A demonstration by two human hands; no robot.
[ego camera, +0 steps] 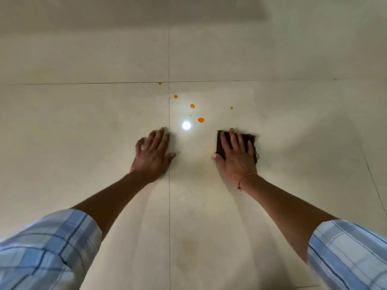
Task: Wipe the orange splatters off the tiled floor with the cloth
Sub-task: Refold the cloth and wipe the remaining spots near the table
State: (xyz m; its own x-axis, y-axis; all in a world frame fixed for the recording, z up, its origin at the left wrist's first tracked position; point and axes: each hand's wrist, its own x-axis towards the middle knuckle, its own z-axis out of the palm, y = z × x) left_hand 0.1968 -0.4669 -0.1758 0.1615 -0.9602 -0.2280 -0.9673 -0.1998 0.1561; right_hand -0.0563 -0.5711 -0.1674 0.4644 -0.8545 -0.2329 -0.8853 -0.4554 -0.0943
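Several orange splatters (200,120) dot the pale tiled floor (83,122) just beyond my hands, the farthest near a tile joint (160,83). A dark folded cloth (221,141) lies flat on the floor to the right of them. My right hand (235,152) presses on the cloth with straight, spread fingers and covers most of it. My left hand (151,152) rests flat on the bare floor to the left, fingers spread, holding nothing. The nearest splatter sits a short way ahead and left of the cloth.
A bright light reflection (186,125) shines on the floor between my hands. A faint yellowish smear (188,248) marks the tile close to me. Tile joints run straight ahead and across the floor. Checked blue sleeves fill both lower corners.
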